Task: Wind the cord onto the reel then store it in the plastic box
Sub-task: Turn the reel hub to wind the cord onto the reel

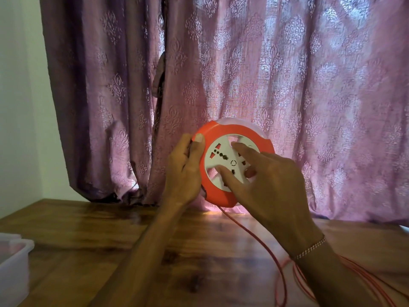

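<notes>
A round orange reel [223, 134] with a white socket face is held upright above the wooden table. My left hand [184, 171] grips its left rim, thumb over the front edge. My right hand [265, 178] rests on the white centre disc [218, 155], with fingers pressed into its recesses. A red cord [254, 234] hangs from the reel's bottom edge and trails across the table into loose loops at the lower right. A clear plastic box [13, 262] sits at the left edge of the table, partly out of view.
A purple patterned curtain [221, 74] hangs right behind the reel, down to the table's [88, 240] far edge. A pale wall is at the left. Loose cord loops lie under my right forearm.
</notes>
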Available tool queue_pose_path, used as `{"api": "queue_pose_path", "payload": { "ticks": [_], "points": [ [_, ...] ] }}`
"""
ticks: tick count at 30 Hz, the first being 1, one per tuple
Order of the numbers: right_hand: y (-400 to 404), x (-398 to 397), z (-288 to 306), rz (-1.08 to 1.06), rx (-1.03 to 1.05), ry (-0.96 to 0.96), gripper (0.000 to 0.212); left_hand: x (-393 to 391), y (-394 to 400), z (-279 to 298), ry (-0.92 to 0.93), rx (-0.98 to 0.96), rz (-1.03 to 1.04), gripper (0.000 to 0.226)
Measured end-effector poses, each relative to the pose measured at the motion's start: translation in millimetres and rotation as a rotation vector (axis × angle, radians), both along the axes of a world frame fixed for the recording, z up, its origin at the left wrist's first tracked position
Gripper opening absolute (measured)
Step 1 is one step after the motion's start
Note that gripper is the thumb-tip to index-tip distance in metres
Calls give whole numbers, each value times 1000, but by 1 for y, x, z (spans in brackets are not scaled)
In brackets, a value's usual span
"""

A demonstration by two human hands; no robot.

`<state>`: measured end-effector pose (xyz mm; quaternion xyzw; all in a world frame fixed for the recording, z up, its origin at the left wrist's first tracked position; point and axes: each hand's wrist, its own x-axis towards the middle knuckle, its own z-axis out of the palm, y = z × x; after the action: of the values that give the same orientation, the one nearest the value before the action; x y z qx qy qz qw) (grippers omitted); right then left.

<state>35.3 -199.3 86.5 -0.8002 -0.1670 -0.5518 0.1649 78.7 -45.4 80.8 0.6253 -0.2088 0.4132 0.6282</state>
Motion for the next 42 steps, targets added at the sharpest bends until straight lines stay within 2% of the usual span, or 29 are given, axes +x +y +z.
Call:
{"api": "queue_pose_path", "payload": {
  "ticks": [4, 7, 9, 13, 17, 25, 31, 36, 40, 42],
  "points": [
    [-3, 3, 0, 23, -61, -51, 50, 0, -1, 0, 27, 10, 10, 44],
    [-8, 5, 1, 101, -148, -146, 30, 1, 1, -1, 43, -2, -6, 49],
    [-10, 4, 2, 141, -217, -148, 24, 1, 2, 0, 50, -7, -7, 48],
    [-12, 4, 3, 173, -307, -64, 43, 2, 4, 0, 63, -2, 0, 40],
    [-13, 5, 3, 73, -425, 4, 52, 2, 5, 1, 52, 3, 8, 39],
    [-9, -1, 4, -48, -382, -31, 54, 1, 4, 1, 36, 27, 38, 38],
    [-3, -2, -2, -77, -212, 19, 57, 1, 2, 1, 9, 37, 80, 41],
    [-1, -4, 1, -72, -43, -24, 54, 0, 1, 0, 12, 41, 71, 47],
    [-4, 0, 2, -52, -101, -65, 48, 0, 0, 0, 19, 44, 68, 47],
    [-7, 3, 3, 20, -155, -112, 34, 1, 0, 0, 25, 41, 54, 47]
  ]
}}
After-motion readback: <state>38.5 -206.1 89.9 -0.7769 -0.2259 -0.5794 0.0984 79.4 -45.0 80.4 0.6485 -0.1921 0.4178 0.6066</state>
